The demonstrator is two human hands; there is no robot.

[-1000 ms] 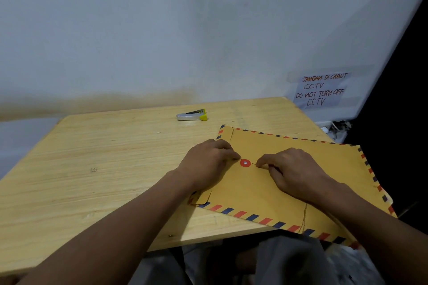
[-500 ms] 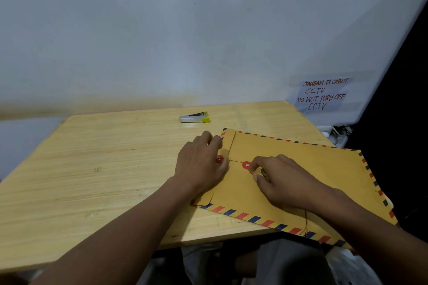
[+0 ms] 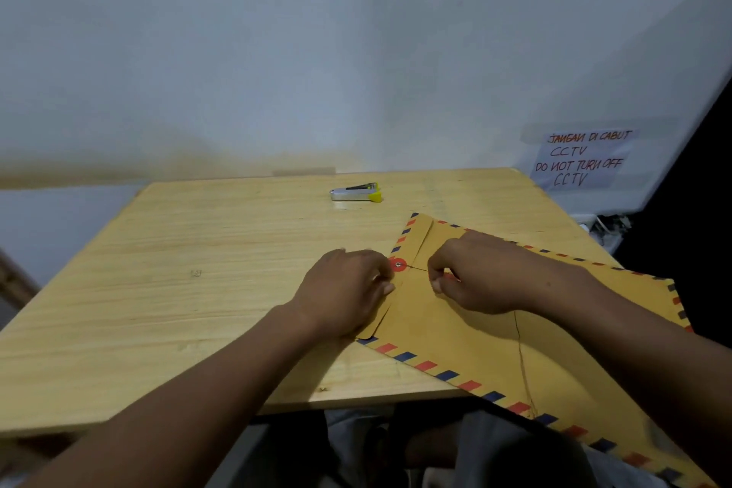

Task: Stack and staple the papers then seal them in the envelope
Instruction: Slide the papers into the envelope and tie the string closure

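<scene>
A large brown envelope (image 3: 475, 333) with a red-and-blue striped border lies at the table's right, hanging over the near edge. Its flap (image 3: 412, 246) is folded over at the left end, with a red string button (image 3: 398, 265) on it. My left hand (image 3: 344, 289) rests on the flap's lower part, fingers curled beside the button. My right hand (image 3: 475, 275) pinches a thin string (image 3: 419, 268) that runs from the button to its fingertips. A second button is mostly hidden under my right fingers. No papers show. The stapler (image 3: 355, 193) lies at the table's far side.
The wooden table (image 3: 198, 273) stands against a white wall. A handwritten CCTV notice (image 3: 582, 158) hangs on the wall at the right, with cables (image 3: 606, 226) below it. A dark gap lies beyond the table's right edge.
My right hand has shifted right, away from the flap's button, drawing the string taut. My left hand has slid down onto the flap, uncovering the red button.
</scene>
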